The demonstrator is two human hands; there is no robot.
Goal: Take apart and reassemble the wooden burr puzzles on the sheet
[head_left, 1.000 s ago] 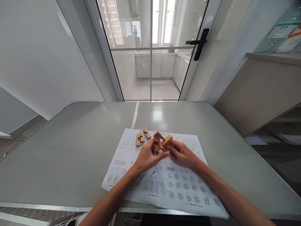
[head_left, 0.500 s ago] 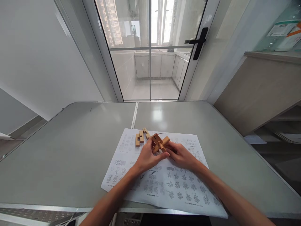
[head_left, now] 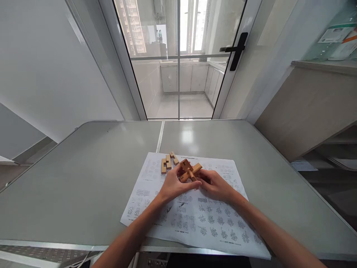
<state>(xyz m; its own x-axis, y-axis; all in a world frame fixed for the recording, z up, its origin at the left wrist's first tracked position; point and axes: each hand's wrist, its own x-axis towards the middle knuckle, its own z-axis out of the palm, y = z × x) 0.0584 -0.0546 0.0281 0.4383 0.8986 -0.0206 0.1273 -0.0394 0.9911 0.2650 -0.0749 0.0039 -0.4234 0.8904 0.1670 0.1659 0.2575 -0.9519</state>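
Observation:
A partly joined wooden burr puzzle [head_left: 190,172], made of crossed brown pieces with dark marks on their ends, is held just above the printed sheet [head_left: 220,234]. My left hand [head_left: 174,185] closes round its left and near side, thumb stretched along the front. On its right side, the fingers of my right hand [head_left: 214,183] are bent against it, the fingertips partly hidden behind the pieces. Several loose notched wooden pieces [head_left: 168,161] lie on the sheet's upper left, close beyond my left hand.
The sheet carries rows of small line diagrams and lies on a grey table [head_left: 83,178] with a metal edge. Beyond the table stands a glass door [head_left: 178,74] with a black handle [head_left: 237,50]. At the right is a shelf unit [head_left: 312,100] with large clear bottles [head_left: 334,41] on top.
Almost nothing differs. Both hands keep hold of the wooden puzzle in nearly the same place, and the whole view has shifted very slightly.

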